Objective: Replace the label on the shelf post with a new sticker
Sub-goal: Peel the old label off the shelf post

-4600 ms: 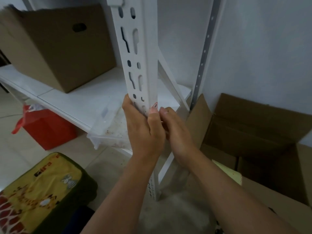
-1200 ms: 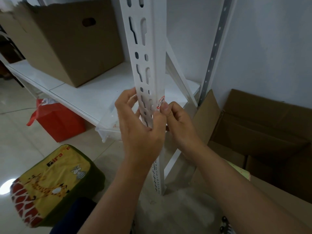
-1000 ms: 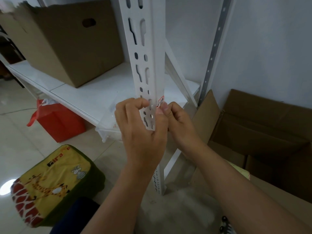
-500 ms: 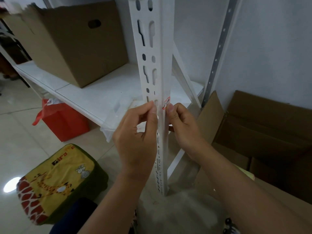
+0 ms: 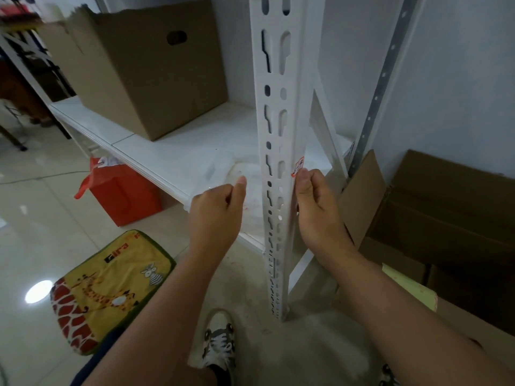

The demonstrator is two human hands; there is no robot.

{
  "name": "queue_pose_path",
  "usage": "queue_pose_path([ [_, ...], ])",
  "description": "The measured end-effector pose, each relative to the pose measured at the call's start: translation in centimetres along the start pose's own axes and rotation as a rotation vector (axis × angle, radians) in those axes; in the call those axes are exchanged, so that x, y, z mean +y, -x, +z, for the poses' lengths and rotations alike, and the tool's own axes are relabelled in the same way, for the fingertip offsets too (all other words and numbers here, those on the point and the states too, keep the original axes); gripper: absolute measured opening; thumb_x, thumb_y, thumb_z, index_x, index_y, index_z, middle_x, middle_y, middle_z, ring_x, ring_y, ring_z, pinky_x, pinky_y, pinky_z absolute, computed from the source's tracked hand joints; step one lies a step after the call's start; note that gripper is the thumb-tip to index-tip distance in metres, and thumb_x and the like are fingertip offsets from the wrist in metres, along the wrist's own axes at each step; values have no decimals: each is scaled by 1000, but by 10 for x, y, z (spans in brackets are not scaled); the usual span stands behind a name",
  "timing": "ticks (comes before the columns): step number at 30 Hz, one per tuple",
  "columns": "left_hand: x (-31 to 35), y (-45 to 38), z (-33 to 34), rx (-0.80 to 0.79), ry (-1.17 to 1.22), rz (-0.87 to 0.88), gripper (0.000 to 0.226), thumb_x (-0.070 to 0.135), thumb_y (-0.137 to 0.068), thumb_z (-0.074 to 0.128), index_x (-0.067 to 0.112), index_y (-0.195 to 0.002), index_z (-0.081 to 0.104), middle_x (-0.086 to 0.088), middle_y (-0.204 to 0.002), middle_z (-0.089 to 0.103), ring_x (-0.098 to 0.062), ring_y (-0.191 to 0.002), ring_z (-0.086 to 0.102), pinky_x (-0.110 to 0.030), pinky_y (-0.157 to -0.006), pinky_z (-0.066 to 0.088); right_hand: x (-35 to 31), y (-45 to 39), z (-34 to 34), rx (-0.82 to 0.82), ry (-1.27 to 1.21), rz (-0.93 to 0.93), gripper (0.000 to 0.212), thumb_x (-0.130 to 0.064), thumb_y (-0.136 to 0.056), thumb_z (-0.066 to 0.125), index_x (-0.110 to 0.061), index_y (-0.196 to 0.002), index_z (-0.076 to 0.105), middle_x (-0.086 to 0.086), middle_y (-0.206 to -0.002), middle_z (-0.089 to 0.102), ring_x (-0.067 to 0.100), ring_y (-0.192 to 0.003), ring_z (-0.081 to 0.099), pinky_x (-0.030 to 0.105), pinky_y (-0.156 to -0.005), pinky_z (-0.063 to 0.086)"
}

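Brown carton (image 5: 156, 71) on white shelf board (image 5: 178, 151); red bag (image 5: 125, 190), giraffe-print cushion (image 5: 108, 285) on floor

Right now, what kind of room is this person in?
Probably a storeroom. A white metal shelf post stands on a tiled floor, a closed cardboard box sits on the shelf, and more open boxes lean by the wall.
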State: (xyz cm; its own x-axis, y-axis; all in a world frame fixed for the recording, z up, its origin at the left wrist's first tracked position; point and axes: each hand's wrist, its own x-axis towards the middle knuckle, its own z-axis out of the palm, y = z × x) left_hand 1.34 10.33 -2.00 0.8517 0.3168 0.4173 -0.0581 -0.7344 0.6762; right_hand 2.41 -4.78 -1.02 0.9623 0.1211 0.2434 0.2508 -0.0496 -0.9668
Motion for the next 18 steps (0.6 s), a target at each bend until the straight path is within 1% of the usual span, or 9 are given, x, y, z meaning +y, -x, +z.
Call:
queue_pose_path([
  [3,-27,-19,14,-129,-78,-145,43,30,-103,36,15,-63,35,-6,-62,46,-17,-60,41,-30,-56,32,1,0,0,-15,-23,3,61,-55,-85,36,3,-98,49,26,-87,54,28,-68,51,21,-60,46],
  [5,-37,-27,27,-169,-112,-169,34,25,-100,36,19,-67,33,-16,-77,53,-24,-71,45,-37,-65,38,2,-1,0,-24,-10,15,60,-54,-86,35,3,-100,49,28,-91,54,36,-77,52,24,-61,49],
  [7,-37,-32,34,-189,-194,-155,35,27,-98,38,19,-65,37,-11,-73,54,-27,-75,49,-42,-75,42,3,-1,-1,-34,0,25,58,-52,-87,35,2,-102,49,28,-95,55,36,-82,53,25,-62,51],
  [10,-32,-35,37,-210,-340,-119,50,33,-100,36,14,-54,37,-1,-56,42,-28,-75,47,-41,-82,35,4,-3,-2,-40,17,12,57,-52,-88,34,1,-102,50,27,-94,55,36,-82,53,29,-65,50],
  [12,-29,-36,39,-240,-409,-139,50,34,-102,31,11,-58,40,-2,-62,45,-30,-86,48,-42,-86,34,4,-2,-2,-45,13,-8,57,-51,-90,34,3,-100,49,27,-91,53,34,-76,52,29,-66,47],
  [14,-25,-36,42,-278,-414,-181,36,30,-103,31,8,-81,50,-6,-88,52,-33,-104,46,-46,-94,33,3,-1,-4,-56,9,-25,54,-49,-90,34,2,-97,48,20,-83,52,18,-68,50,19,-62,44],
  [15,-25,-35,43,-300,-408,-194,23,25,-101,36,9,-100,52,-9,-104,51,-34,-111,43,-47,-97,31,3,0,-5,-62,13,-28,52,-49,-90,34,1,-96,48,14,-79,52,10,-66,50,16,-60,43],
  [16,-25,-34,44,-331,-411,-201,21,20,-98,41,13,-116,49,-11,-119,49,-34,-118,40,-47,-101,29,3,1,-6,-68,18,-28,50,-48,-89,34,0,-95,48,7,-76,53,3,-64,51,13,-61,44],
  [18,-28,-33,43,-399,-428,-191,44,18,-92,49,22,-136,41,-11,-138,43,-34,-130,34,-49,-109,23,2,2,-7,-85,37,-29,47,-47,-89,34,-3,-94,48,0,-77,55,1,-67,55,13,-63,47],
])
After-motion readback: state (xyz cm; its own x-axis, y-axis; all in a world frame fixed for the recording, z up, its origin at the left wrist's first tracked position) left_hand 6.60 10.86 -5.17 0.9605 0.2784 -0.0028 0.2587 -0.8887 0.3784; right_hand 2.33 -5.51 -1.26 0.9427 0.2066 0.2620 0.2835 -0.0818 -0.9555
